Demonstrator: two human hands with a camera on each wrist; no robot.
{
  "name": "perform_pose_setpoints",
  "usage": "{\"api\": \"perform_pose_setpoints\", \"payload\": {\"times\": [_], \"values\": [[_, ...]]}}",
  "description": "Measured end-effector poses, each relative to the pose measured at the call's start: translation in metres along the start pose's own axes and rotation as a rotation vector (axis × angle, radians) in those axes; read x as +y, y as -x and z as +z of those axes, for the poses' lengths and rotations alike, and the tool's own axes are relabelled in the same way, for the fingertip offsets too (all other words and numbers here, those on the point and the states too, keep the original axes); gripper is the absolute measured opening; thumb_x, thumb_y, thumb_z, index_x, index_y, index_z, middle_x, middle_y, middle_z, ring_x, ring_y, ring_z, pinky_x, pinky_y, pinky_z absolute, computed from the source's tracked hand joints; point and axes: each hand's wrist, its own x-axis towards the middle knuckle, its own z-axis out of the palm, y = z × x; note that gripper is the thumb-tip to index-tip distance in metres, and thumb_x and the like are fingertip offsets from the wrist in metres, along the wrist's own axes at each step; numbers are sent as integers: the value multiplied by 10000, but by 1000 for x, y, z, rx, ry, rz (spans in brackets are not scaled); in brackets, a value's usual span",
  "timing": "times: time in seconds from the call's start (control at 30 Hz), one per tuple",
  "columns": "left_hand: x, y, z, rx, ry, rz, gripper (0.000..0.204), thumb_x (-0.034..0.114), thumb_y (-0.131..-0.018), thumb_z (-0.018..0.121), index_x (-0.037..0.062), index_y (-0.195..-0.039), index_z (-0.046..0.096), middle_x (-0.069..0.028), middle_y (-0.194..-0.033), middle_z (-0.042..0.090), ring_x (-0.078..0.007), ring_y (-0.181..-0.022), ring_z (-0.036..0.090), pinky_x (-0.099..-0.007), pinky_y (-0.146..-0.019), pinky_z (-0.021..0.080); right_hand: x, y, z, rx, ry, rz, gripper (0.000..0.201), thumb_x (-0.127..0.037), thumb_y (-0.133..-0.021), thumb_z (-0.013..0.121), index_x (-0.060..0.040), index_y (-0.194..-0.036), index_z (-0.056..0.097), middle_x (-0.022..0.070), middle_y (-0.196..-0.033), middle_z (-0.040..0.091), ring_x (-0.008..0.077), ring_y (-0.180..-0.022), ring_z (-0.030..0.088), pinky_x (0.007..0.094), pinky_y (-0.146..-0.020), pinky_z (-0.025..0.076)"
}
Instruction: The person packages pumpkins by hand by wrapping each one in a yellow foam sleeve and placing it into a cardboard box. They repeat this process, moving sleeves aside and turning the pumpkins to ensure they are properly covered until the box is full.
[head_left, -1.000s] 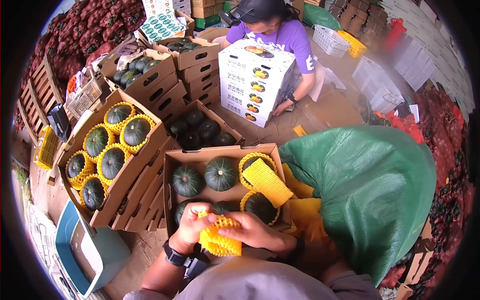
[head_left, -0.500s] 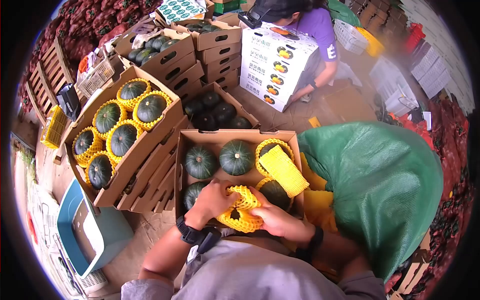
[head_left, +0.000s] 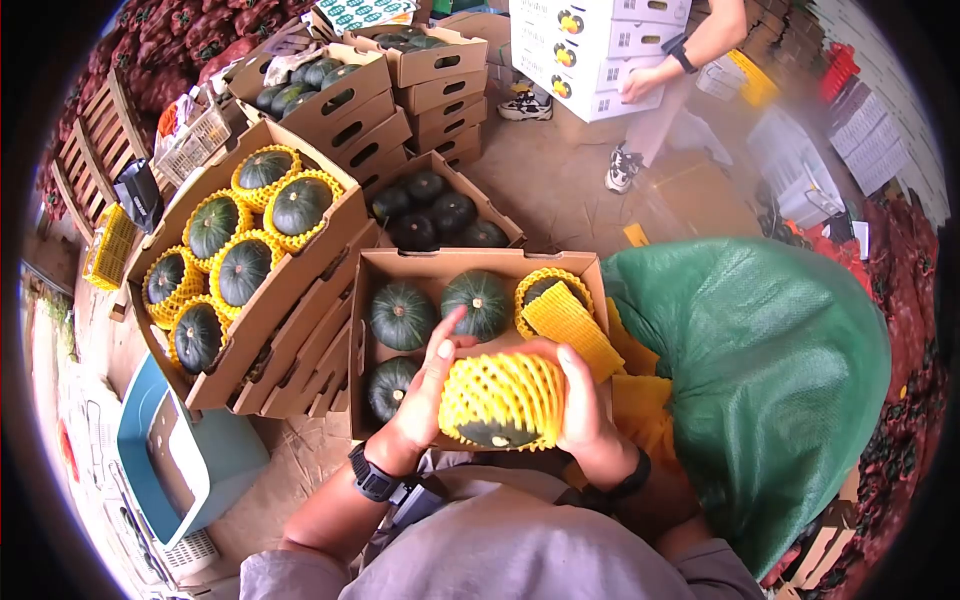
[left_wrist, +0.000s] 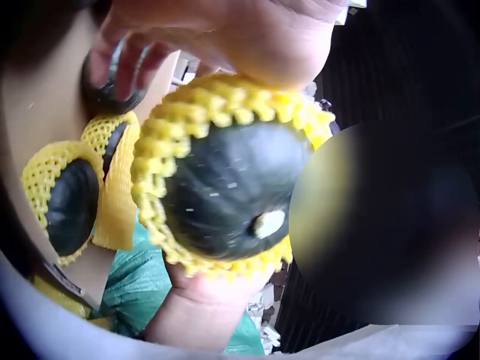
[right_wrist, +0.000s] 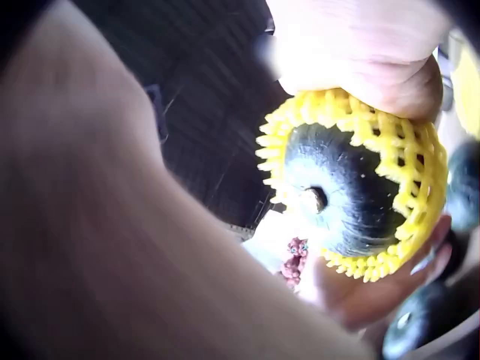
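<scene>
Two hands hold one squash in a yellow foam net above the near edge of the open box: the left hand is pressed flat-fingered against its left side, and the right hand is curled round its right side. The dark end is left bare by the net. With a grip this light, the squash could slip out and be bruised on those packed below.

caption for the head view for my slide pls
Both hands, left hand and right hand, hold a dark green squash in yellow foam netting above an open cardboard box of squashes.
</scene>
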Motion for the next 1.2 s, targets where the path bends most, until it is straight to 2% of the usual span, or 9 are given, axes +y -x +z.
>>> {"api": "perform_pose_setpoints", "payload": {"times": [0.07, 0.13, 0.23, 0.43, 0.53, 0.73, 0.87, 1.0, 1.2], "values": [[5, 0, -8, -299, 67, -219, 626, 495, -993, 335, 119, -1484, 238, -141, -1316, 470, -189, -1247, 418, -345, -1075, 301, -4, -3, -17, -131, 667, -543, 200, -182, -967, 488, -8, -962, 586, 65, -1051, 621, 137, -875, 605, 266, -780, 473], [3, 3, -2, -112, -136, 87, 596, 373, -1006, 410, 109, -1495, 197, -133, -1343, 461, -194, -1248, 429, -332, -1072, 311, 5, -8, -11, 218, 575, -306, 236, -131, -914, 588, 4, -1104, 550, 81, -1139, 580, 144, -958, 584, 275, -845, 455], [10, 8, 4, 52, -70, 214, 639, 168, -996, 469, 126, -1513, 97, -135, -1404, 420, -194, -1266, 429, -303, -1052, 348, 11, -9, -11, -90, 516, -148, 596, -131, -880, 632, 4, -1391, 358, 130, -1368, 429, 201, -1312, 354, 337, -1109, 232], [-7, 22, -1, -283, 618, 78, 863, 469, -892, 575, 199, -1516, 44, -134, -1489, 305, -279, -1343, 358, -451, -1105, 300, 18, -7, -12, -230, 78, -209, 746, -206, -830, 672, 6, -1424, 274, 176, -1461, 305, 291, -1339, 330, 399, -1108, 259], [-12, 34, -8, -259, 695, -78, 970, 648, -800, 585, 182, -1509, 113, -97, -1515, 264, -286, -1368, 322, -477, -1121, 268, 12, -15, -13, -312, 1121, -561, 906, -301, -762, 739, -17, -1449, 220, 260, -1489, 179, 396, -1347, 294, 454, -1091, 288], [21, 35, -29, -264, 207, -182, 768, 555, -932, 445, 88, -1485, 190, -95, -1473, 333, -233, -1364, 316, -405, -1094, 302, -1, -18, -7, -494, 1230, -406, 987, -258, -606, 829, -113, -1436, 316, 206, -1436, 281, 387, -1242, 424, 439, -1032, 381], [24, 24, -67, -185, -1492, 188, 732, 338, -718, 762, 91, -1346, 477, -88, -1380, 465, -254, -1218, 469, -423, -1007, 371, 14, -29, -10, -444, 1165, -355, 824, -279, -652, 785, -130, -1370, 409, 203, -1282, 416, 351, -1206, 446, 436, -1006, 393], [20, 23, -54, -100, -1697, 113, 661, 320, -608, 809, 149, -1205, 583, -52, -1229, 526, -220, -1167, 471, -413, -986, 360, 52, -19, -8, -354, 2011, -121, 753, -380, -666, 773, -249, -1338, 460, 247, -1275, 396, 413, -1069, 500, 485, -912, 434], [-7, 26, -46, -112, -1802, 221, 583, 365, -637, 776, 136, -1150, 622, -115, -1247, 480, -301, -1198, 417, -449, -1026, 318, 10, -18, -16, 21, 1700, -469, 643, -261, -695, 774, -176, -1284, 529, 165, -1257, 457, 343, -1122, 499, 442, -938, 427]]}}
